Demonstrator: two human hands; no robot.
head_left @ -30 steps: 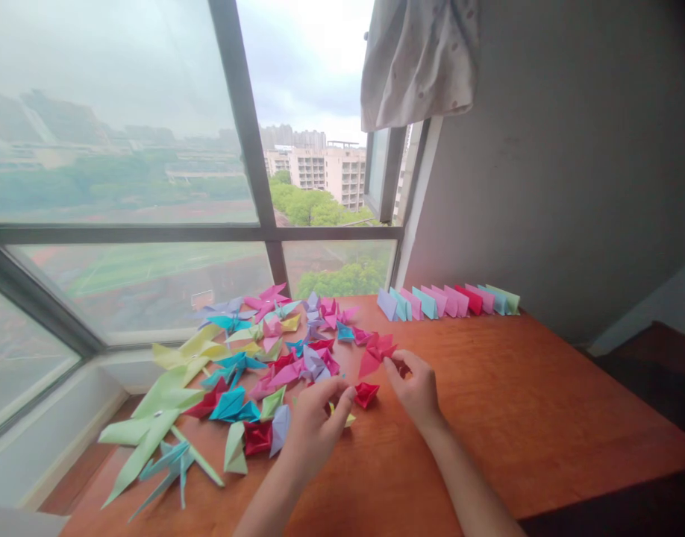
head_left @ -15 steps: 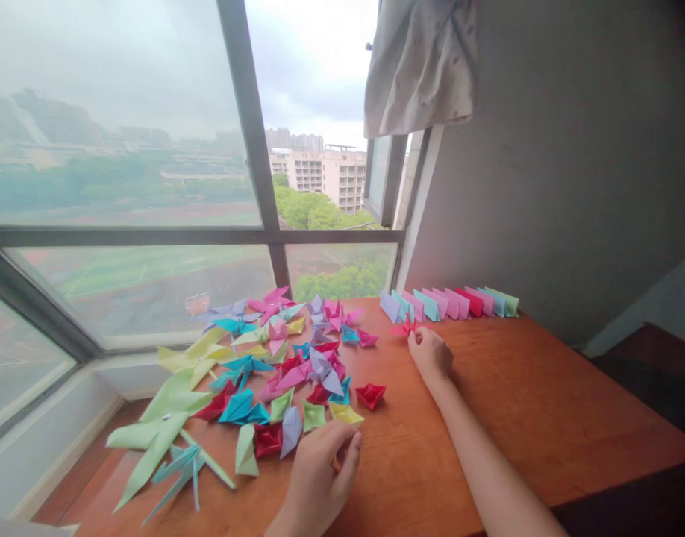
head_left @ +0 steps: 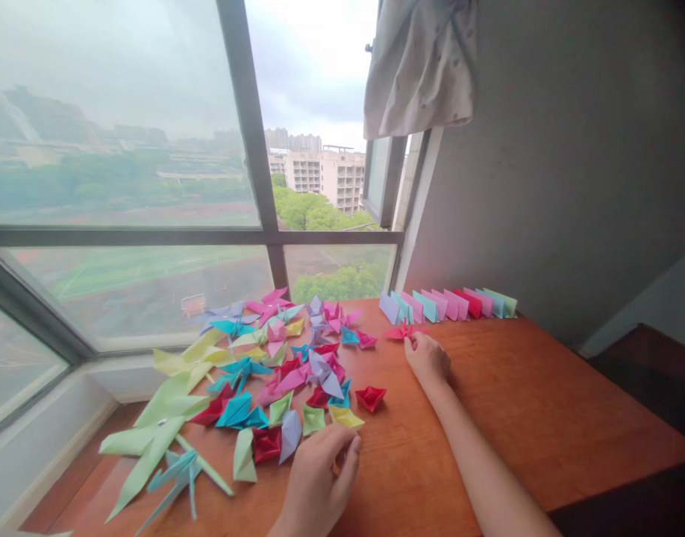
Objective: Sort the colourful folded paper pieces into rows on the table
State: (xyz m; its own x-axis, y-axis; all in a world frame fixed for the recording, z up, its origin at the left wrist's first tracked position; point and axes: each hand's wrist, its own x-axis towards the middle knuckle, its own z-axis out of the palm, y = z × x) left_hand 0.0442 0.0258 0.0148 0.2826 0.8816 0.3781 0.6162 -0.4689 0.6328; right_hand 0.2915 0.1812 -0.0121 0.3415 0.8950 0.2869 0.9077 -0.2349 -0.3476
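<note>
A red paper crane (head_left: 403,331) rests on the wooden table in front of a row of folded paper cards (head_left: 436,307). My right hand (head_left: 427,356) pinches its near side, and the fingertips partly cover it. Low in the middle, my left hand (head_left: 322,471) is held with curled fingers and the thumb close to them; I see nothing in it. Just beyond that hand lie a yellow paper boat (head_left: 347,418), a lilac folded paper piece (head_left: 290,434) and a dark red paper boat (head_left: 267,444). Another red paper boat (head_left: 370,398) sits apart, between my hands.
Several bright paper boats and cranes crowd the table's left half. A large light green pinwheel (head_left: 162,422) and a pale blue crane (head_left: 177,477) lie at the left edge. Windows (head_left: 124,298) border the far side, with a curtain (head_left: 421,74) above and a grey wall (head_left: 544,171) right.
My right hand has lowered slightly and shifted a little left with the red crane, which now sits lower and flatter. My left hand has hardly moved.
</note>
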